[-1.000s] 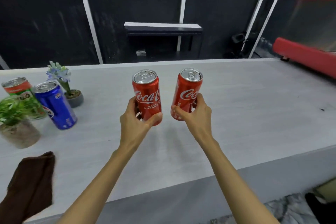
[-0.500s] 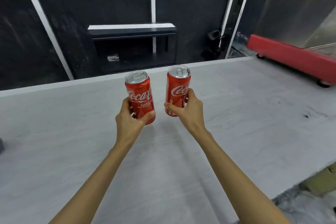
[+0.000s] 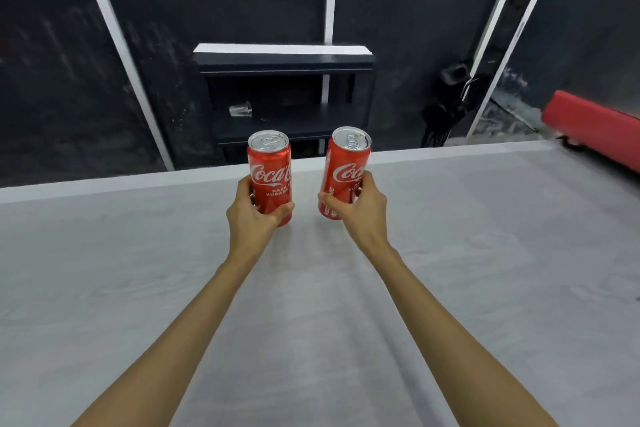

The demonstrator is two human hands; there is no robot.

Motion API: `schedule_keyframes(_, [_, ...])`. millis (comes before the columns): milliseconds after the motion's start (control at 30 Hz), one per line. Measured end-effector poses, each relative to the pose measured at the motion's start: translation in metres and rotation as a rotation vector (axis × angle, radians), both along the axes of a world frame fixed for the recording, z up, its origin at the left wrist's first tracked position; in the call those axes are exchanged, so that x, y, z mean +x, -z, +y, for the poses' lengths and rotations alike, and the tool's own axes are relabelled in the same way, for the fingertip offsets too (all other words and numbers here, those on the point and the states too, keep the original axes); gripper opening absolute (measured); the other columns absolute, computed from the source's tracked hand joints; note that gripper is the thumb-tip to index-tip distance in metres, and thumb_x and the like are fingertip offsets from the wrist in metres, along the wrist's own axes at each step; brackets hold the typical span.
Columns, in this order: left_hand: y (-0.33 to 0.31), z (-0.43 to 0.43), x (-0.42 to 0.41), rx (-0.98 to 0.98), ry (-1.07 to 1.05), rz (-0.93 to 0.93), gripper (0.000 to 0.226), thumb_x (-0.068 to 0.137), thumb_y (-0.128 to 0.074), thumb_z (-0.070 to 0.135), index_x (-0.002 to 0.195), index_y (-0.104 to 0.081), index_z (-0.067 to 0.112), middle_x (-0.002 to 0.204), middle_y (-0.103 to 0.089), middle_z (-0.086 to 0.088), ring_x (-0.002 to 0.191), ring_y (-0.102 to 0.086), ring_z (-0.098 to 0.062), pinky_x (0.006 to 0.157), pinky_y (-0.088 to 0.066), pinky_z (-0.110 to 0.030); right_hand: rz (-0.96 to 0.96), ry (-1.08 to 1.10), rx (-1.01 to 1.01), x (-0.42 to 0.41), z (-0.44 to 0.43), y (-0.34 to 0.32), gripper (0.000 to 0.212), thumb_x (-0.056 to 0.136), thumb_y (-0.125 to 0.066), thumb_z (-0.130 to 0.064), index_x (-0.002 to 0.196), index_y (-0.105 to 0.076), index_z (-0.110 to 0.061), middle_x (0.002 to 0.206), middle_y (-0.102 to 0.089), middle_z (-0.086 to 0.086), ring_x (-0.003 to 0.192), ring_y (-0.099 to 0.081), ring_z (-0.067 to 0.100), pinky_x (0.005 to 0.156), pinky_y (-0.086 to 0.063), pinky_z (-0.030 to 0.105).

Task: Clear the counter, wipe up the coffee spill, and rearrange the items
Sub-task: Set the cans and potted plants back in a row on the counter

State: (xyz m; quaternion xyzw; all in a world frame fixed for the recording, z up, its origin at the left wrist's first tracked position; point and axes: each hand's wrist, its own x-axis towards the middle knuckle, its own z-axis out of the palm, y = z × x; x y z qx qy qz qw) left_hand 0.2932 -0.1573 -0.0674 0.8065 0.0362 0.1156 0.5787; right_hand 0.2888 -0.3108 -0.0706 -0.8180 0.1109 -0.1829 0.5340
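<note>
Two red Coca-Cola cans are held upright over the far part of the grey counter point(image 3: 485, 270). My left hand point(image 3: 254, 218) grips the left can point(image 3: 269, 166) round its lower half, thumb across the front. My right hand point(image 3: 360, 210) grips the right can point(image 3: 346, 163), which leans slightly to the right. Whether the cans touch the counter I cannot tell, as the hands hide their bases. Both arms stretch forward from the bottom of the view.
A dark shelf unit point(image 3: 284, 59) with a small clear cup point(image 3: 240, 110) stands behind the counter's far edge against a black wall. A red machine point(image 3: 595, 121) sits at the counter's far right. A small dark speck point(image 3: 636, 298) marks the counter's right side.
Both hands have carried the cans farther forward toward the counter's far edge. The view turned right, so the plants, other cans and brown cloth on the left are out of sight.
</note>
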Motion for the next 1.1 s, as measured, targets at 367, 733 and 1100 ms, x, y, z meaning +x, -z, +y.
schedule_keyframes(367, [0.024, 0.003, 0.083, 0.031, -0.098, -0.001, 0.077, 0.070, -0.076, 0.024, 0.134, -0.034, 0.015, 0.139, -0.046, -0.008, 0.126, -0.046, -0.027, 0.101, -0.040, -0.043, 0.030, -0.098, -0.035, 0.101, 0.001, 0.025, 0.076, 0.071, -0.076, -0.037, 0.133, -0.038, -0.014, 0.133, -0.052, 0.005, 0.120, -0.052, 0.023, 0.098, -0.043, 0.038])
schedule_keyframes(733, [0.035, 0.008, 0.090, 0.075, -0.058, 0.013, 0.081, 0.073, -0.074, 0.027, 0.138, -0.028, 0.016, 0.142, -0.042, -0.008, 0.127, -0.043, -0.025, 0.101, -0.039, -0.040, 0.048, -0.109, -0.013, 0.108, 0.007, 0.034, 0.076, 0.073, -0.074, -0.038, 0.135, -0.034, -0.017, 0.135, -0.050, 0.004, 0.122, -0.050, 0.022, 0.098, -0.043, 0.037])
schedule_keyframes(1100, [0.024, 0.022, 0.073, 0.073, -0.096, 0.076, 0.087, 0.068, -0.077, 0.029, 0.139, -0.029, 0.016, 0.142, -0.042, -0.009, 0.130, -0.041, -0.023, 0.104, -0.035, -0.037, 0.105, -0.201, 0.093, 0.086, 0.005, 0.024, 0.090, 0.072, -0.076, -0.029, 0.142, -0.020, -0.021, 0.145, -0.038, 0.005, 0.131, -0.041, 0.023, 0.101, -0.039, 0.038])
